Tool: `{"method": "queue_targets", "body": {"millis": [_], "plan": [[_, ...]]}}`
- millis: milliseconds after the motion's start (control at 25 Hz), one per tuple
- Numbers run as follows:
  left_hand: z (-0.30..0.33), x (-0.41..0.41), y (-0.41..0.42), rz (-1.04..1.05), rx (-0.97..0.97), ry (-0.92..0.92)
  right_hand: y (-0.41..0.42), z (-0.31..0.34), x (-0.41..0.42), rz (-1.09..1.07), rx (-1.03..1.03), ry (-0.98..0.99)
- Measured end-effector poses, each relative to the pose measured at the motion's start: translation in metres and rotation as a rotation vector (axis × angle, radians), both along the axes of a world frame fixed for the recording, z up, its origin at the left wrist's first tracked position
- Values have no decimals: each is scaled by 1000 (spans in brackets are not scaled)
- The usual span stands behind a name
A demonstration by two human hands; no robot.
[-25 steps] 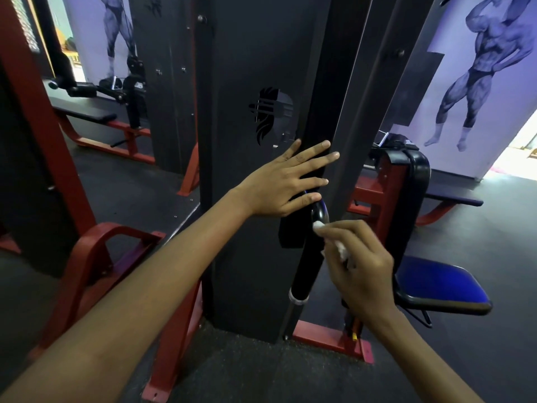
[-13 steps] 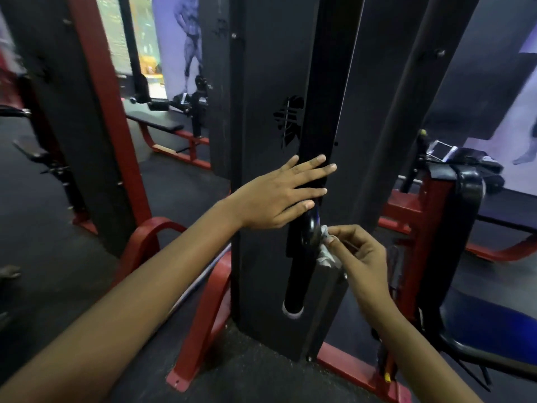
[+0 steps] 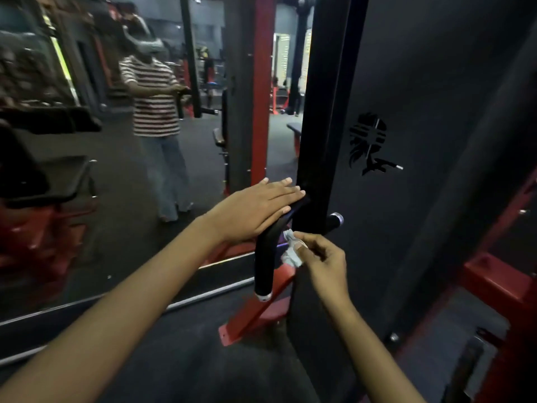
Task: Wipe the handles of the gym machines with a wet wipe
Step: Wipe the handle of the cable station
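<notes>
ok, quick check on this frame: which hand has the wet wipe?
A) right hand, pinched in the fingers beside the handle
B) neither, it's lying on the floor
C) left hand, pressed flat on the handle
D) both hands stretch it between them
A: the right hand pinches the crumpled white wet wipe beside the bent black handle, while the left hand lies flat on the handle's upper part with straight fingers.

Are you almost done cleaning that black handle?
Not yet, it seems. The right hand pinches the crumpled wet wipe beside the bend of the black handle; contact is unclear. The left hand lies flat on its upper part. Nothing shows which parts are already clean. The lower grip down to the silver end cap and the second handle on the right look left to do.
</notes>
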State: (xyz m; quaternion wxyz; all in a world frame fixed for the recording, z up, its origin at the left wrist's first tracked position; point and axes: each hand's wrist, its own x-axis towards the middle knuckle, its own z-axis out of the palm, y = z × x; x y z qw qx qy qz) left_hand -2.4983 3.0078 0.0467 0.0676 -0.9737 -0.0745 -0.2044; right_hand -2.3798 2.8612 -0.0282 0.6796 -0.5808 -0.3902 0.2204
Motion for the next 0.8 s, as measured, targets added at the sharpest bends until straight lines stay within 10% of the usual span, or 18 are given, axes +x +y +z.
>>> {"method": "queue_targets", "body": {"millis": [520,800], "plan": [[-4,-19,-43,339,-65,86,29,16,8,280,11,282],[-7,-13,-62,516,-52,66,42,-7,12,385,4,-84]]}}
